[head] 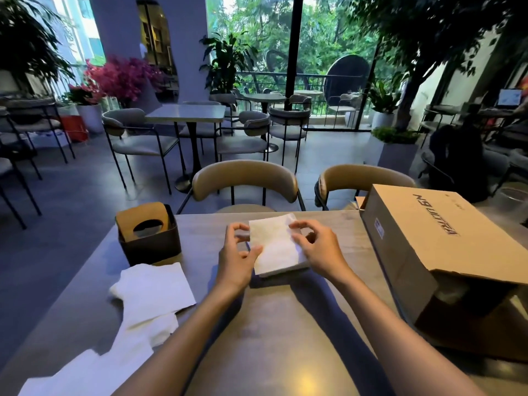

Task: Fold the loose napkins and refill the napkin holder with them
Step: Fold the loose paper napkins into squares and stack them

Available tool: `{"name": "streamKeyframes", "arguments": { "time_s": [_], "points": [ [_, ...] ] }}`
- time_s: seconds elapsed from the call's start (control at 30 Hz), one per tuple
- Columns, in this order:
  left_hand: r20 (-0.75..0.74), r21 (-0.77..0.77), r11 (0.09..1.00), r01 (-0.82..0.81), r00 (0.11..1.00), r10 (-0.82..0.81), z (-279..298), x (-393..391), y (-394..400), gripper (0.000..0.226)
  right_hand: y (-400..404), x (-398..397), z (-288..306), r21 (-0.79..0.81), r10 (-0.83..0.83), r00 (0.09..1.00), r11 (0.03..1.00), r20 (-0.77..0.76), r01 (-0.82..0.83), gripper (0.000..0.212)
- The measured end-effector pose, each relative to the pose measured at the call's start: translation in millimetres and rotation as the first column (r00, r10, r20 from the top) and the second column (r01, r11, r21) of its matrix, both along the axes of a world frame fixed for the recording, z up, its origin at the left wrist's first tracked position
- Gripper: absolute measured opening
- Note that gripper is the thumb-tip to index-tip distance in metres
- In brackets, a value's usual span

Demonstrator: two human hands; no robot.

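Nearest, along the table's (pixel 285 324) left edge: loose napkins (pixel 151 290), unfolded and overlapping. Further in, mid-table: a folded napkin (pixel 275 244) on top of a small stack, pinched at its left edge by the left hand (pixel 238 257), thumb and curled fingers closed on the paper; right hand (pixel 317 247) likewise pinching the right edge. Left of the hands, at the far corner: napkin holder (pixel 148 238), dark, with a tan insert. Right: cardboard box (pixel 434 238) lying on its side. Beyond: two tan chairs (pixel 243 178).
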State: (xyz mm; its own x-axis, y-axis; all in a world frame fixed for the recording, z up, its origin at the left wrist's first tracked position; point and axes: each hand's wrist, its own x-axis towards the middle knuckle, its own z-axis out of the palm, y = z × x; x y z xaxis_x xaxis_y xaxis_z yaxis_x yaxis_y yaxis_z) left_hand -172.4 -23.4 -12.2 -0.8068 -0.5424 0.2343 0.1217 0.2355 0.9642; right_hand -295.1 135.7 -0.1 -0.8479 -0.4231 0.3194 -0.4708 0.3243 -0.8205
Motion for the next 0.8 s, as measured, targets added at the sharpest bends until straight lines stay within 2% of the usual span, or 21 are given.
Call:
{"name": "streamKeyframes", "arguments": {
  "time_s": [0.13, 0.3, 0.6, 0.73, 0.8],
  "points": [
    [0.060, -0.011, 1.000, -0.012, 0.998, 0.012, -9, -13, -6, 0.050, -7, -20, -10, 0.064, 0.025, 1.000, 0.998, -0.003, -0.025, 0.021],
    [0.155, -0.132, 0.988, -0.082, 0.983, 0.102, -16, -23, -13, 0.058, -14, -27, -27, 0.098, 0.032, 0.999, 0.995, -0.032, -0.028, 0.021],
    [0.181, -0.168, 0.979, -0.116, 0.973, 0.146, -18, -33, -5, 0.064, -15, -27, -33, 0.120, -0.050, 0.996, 0.991, -0.071, 0.058, 0.019],
    [0.198, -0.329, 0.933, -0.149, 0.955, 0.222, -17, -30, -2, 0.061, -14, -28, -37, 0.170, -0.045, 0.994, 0.984, -0.101, 0.062, 0.018],
    [0.193, -0.390, 0.905, -0.169, 0.946, 0.260, -15, -28, 0, 0.057, -15, -28, -40, 0.198, -0.088, 0.982, 0.973, -0.170, 0.121, 0.017]
  ]
}}
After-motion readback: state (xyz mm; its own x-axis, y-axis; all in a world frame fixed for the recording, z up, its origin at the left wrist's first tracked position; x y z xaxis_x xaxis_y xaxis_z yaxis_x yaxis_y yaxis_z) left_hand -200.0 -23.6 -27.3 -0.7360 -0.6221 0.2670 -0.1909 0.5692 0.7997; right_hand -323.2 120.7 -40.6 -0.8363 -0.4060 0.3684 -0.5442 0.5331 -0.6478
